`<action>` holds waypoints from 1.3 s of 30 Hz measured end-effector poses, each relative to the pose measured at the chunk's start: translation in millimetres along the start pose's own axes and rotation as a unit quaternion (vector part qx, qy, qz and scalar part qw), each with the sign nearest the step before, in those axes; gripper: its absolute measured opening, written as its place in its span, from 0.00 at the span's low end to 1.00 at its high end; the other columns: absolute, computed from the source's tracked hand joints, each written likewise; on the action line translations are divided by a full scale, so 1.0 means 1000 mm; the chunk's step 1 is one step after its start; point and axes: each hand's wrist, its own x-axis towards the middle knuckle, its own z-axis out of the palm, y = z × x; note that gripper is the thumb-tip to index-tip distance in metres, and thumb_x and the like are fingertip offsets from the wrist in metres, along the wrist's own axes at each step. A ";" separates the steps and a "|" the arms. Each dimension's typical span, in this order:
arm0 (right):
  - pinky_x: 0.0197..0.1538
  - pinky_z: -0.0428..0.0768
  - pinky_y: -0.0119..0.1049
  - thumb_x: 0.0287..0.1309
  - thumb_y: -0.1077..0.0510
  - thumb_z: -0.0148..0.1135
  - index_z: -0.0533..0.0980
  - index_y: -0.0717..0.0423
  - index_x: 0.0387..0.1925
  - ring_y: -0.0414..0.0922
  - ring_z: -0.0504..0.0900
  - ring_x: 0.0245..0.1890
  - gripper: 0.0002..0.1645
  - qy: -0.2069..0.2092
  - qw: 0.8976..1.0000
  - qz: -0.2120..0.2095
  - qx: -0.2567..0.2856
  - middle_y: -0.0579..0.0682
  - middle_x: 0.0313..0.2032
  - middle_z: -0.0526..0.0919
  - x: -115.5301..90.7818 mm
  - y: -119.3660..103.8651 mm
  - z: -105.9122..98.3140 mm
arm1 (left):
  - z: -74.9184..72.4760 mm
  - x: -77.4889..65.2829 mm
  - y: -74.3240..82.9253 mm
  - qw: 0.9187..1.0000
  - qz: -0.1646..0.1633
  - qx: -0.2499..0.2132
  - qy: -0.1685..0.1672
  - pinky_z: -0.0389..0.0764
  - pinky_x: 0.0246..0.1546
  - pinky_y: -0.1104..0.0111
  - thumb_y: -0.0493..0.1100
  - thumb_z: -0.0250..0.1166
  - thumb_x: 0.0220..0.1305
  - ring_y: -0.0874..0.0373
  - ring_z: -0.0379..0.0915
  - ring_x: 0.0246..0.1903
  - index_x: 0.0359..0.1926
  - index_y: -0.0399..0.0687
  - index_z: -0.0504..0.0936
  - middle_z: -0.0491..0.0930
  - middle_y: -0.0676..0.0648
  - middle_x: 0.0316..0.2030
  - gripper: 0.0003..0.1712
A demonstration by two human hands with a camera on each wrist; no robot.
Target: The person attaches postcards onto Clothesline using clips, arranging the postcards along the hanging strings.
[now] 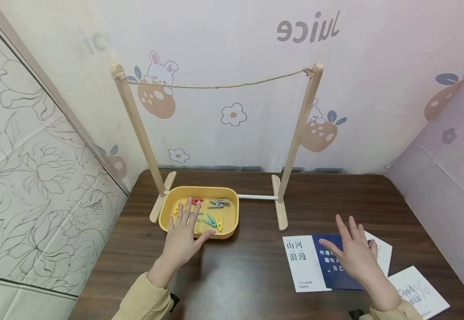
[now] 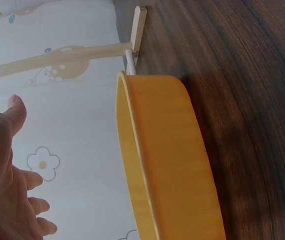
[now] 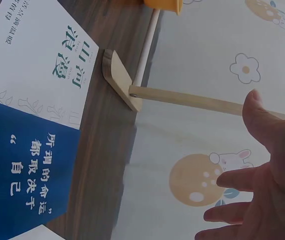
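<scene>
My left hand (image 1: 184, 240) hovers over the front edge of a yellow plastic basin (image 1: 234, 218), fingers spread and holding nothing. Inside the basin lie several clothespins: a red one (image 1: 197, 201), grey ones (image 1: 219, 203), blue ones (image 1: 209, 220) and a yellow one (image 1: 219, 223). The left wrist view shows the basin's outer wall (image 2: 175, 150) beside the hand. Above the cards my right hand (image 1: 358, 255) is spread, also with nothing in it. Beneath it are a white card with green characters (image 1: 302, 266) and a dark blue card (image 1: 328, 271), partly hidden by the hand.
Behind the basin stands a wooden frame, its right post (image 1: 300, 133) and left post (image 1: 140, 129) joined by a twine line (image 1: 216, 86) on top and a white rod (image 1: 258, 197) below. Another white card (image 1: 418, 291) lies at the front right of the brown table (image 1: 248, 271).
</scene>
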 end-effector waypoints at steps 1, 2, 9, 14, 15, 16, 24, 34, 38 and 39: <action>0.49 0.34 0.71 0.55 0.34 0.48 0.43 0.62 0.66 0.70 0.35 0.60 0.51 -0.001 1.000 0.000 0.000 0.74 0.61 0.41 0.000 0.000 0.000 | 0.000 0.000 0.000 1.000 0.000 0.001 0.002 0.38 0.58 0.43 0.70 0.48 0.55 0.50 0.25 0.65 0.68 0.53 0.46 0.32 0.50 0.68 0.47; 0.49 0.34 0.71 0.55 0.34 0.48 0.43 0.62 0.66 0.70 0.35 0.60 0.51 -0.001 1.000 0.001 0.001 0.74 0.61 0.41 0.000 0.000 0.000 | 0.001 0.000 0.000 1.000 0.000 0.002 0.001 0.38 0.58 0.43 0.70 0.48 0.55 0.50 0.25 0.65 0.68 0.54 0.45 0.32 0.50 0.68 0.47; 0.50 0.32 0.70 0.55 0.35 0.49 0.42 0.62 0.66 0.70 0.34 0.60 0.51 0.001 1.000 0.001 0.006 0.74 0.62 0.40 0.000 -0.001 0.000 | 0.003 0.000 -0.002 1.000 0.000 0.014 0.002 0.40 0.57 0.42 0.70 0.49 0.53 0.48 0.28 0.65 0.68 0.53 0.46 0.33 0.48 0.68 0.48; 0.50 0.32 0.70 0.54 0.34 0.49 0.43 0.62 0.66 0.69 0.34 0.60 0.52 0.006 1.000 -0.001 0.005 0.74 0.62 0.41 0.002 -0.001 0.000 | 0.001 0.002 -0.003 1.000 -0.003 0.021 0.002 0.42 0.57 0.42 0.71 0.48 0.53 0.47 0.29 0.65 0.68 0.53 0.44 0.32 0.49 0.68 0.49; 0.50 0.33 0.70 0.54 0.34 0.49 0.43 0.62 0.66 0.69 0.35 0.60 0.52 0.008 1.000 -0.003 0.004 0.74 0.61 0.41 0.002 -0.001 0.000 | 0.000 0.002 -0.002 1.000 -0.003 0.020 0.002 0.42 0.57 0.42 0.71 0.48 0.53 0.47 0.29 0.65 0.68 0.53 0.45 0.32 0.49 0.68 0.49; 0.50 0.33 0.71 0.54 0.35 0.50 0.43 0.63 0.66 0.70 0.35 0.60 0.52 0.008 1.000 -0.004 0.004 0.74 0.61 0.41 0.003 -0.001 0.000 | 0.001 0.002 -0.003 1.000 -0.002 0.018 0.003 0.42 0.57 0.42 0.71 0.49 0.53 0.47 0.28 0.65 0.68 0.53 0.45 0.33 0.49 0.68 0.49; 0.50 0.39 0.71 0.52 0.36 0.54 0.43 0.64 0.66 0.71 0.40 0.60 0.53 0.009 0.999 -0.021 0.023 0.74 0.61 0.42 0.010 -0.006 0.003 | 0.009 0.001 -0.003 1.000 0.015 -0.002 0.011 0.41 0.57 0.42 0.68 0.55 0.51 0.44 0.33 0.65 0.68 0.50 0.48 0.39 0.44 0.67 0.50; 0.49 0.56 0.67 0.53 0.41 0.56 0.50 0.70 0.62 0.72 0.54 0.55 0.49 0.044 0.996 -0.026 0.067 0.74 0.60 0.50 0.033 -0.014 0.012 | 0.034 -0.001 -0.015 0.995 0.069 -0.027 0.069 0.54 0.51 0.39 0.64 0.63 0.45 0.38 0.48 0.61 0.66 0.47 0.54 0.53 0.40 0.64 0.51; 0.50 0.60 0.63 0.54 0.42 0.56 0.52 0.70 0.62 0.69 0.57 0.55 0.46 0.070 0.994 -0.045 0.072 0.72 0.59 0.54 0.043 -0.017 0.015 | 0.039 -0.001 -0.017 0.994 0.072 -0.030 0.070 0.56 0.52 0.42 0.58 0.68 0.42 0.41 0.54 0.59 0.63 0.40 0.59 0.60 0.37 0.59 0.50; 0.51 0.61 0.62 0.54 0.43 0.57 0.53 0.69 0.61 0.69 0.57 0.55 0.45 0.076 0.993 -0.051 0.071 0.72 0.58 0.55 0.046 -0.017 0.016 | 0.040 -0.002 -0.017 0.994 0.073 -0.030 0.069 0.56 0.52 0.42 0.56 0.69 0.42 0.42 0.56 0.58 0.62 0.39 0.60 0.62 0.37 0.58 0.49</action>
